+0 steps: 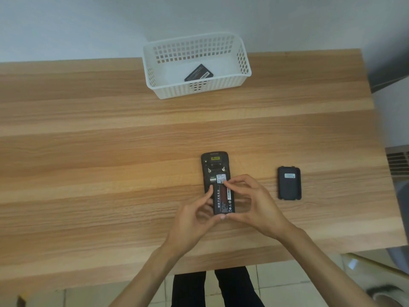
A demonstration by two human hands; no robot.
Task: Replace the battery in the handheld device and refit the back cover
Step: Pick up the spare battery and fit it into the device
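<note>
Both hands (223, 209) around battery (222, 199)

The handheld device's (214, 167) near end is hidden under the battery (222, 199) and both hands' fingers (234, 185).

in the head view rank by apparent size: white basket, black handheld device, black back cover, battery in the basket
1. white perforated plastic basket
2. black handheld device
3. black back cover
4. black battery in the basket; it is farther away and partly hidden, so its rank is unsure.

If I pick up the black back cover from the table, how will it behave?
The back cover looks like a thin moulded shell, so probably light and fairly stiff. It lies flat on the table, so it should not roll. Its low edges may make lifting fiddly.
</note>
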